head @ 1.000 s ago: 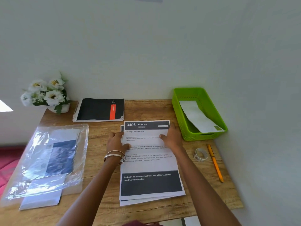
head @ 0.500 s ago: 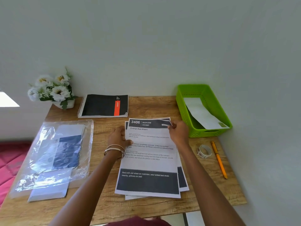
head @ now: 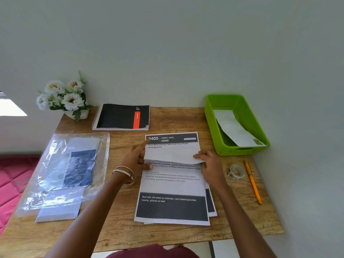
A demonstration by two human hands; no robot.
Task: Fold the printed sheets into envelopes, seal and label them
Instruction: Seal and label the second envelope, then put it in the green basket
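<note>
My left hand (head: 137, 157) and right hand (head: 208, 163) pinch the top sheet's (head: 172, 180) folded-over edge; stack (head: 211, 202) beneath, envelopes (head: 61, 175) left, basket (head: 216, 125) right.

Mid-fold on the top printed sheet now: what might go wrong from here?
Both the left hand and right hand hold the white printed top sheet, whose top edge is folded over the loose fanned stack beneath. The fold may crease crooked, or catch a lower sheet.

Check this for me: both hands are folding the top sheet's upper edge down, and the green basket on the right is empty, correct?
Not quite. The head view shows the green basket holding a white envelope. The rest stands: left hand and right hand fold the top sheet.
</note>
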